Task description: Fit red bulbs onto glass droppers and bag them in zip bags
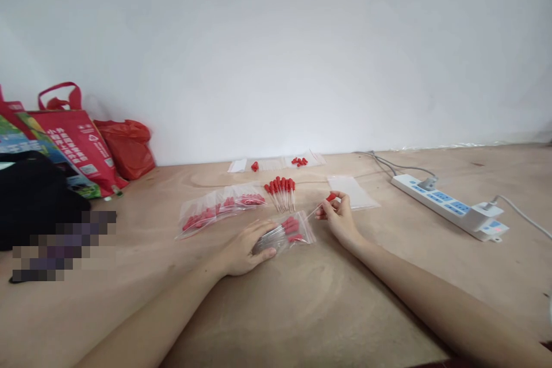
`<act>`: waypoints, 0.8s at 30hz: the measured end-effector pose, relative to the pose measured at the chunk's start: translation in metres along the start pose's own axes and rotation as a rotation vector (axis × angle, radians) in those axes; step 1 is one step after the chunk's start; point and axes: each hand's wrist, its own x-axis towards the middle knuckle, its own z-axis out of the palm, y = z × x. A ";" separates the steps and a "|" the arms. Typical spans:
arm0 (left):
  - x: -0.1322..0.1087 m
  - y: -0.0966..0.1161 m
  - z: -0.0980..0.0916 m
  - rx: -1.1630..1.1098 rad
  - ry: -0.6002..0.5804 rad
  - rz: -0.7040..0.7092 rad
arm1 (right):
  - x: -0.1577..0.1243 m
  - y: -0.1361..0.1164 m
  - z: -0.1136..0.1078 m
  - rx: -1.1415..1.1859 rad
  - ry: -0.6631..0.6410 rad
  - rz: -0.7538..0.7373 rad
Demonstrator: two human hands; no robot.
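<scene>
My left hand (248, 250) is wrapped round a clear bag (309, 232) of red-capped droppers, low over the table. Just right of the bag's mouth, my right hand (338, 215) pinches one red-capped dropper (330, 197), its thin clear stem pointing left toward the bag. Beyond the hands, several loose droppers (281, 185) lie fanned out with red ends away from me. Filled clear bags (207, 215) lie in a row to their left. At the back, red caps (299, 161) and clear stems rest on flat plastic bags.
An empty-looking clear bag (352, 192) lies flat beyond my right hand. A white power strip (448, 206) with plugs and cables is at the right. Red bags (127, 149) and a black cloth item (37, 198) stand at the left, near the white wall.
</scene>
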 end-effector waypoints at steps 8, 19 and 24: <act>-0.001 -0.002 0.001 0.002 -0.009 0.000 | -0.004 -0.002 0.000 0.014 -0.008 -0.014; 0.000 -0.001 0.000 0.009 -0.003 0.008 | -0.007 -0.010 -0.002 0.047 0.019 0.001; 0.000 -0.002 0.002 -0.008 0.002 0.009 | -0.014 -0.003 0.004 0.109 -0.050 0.131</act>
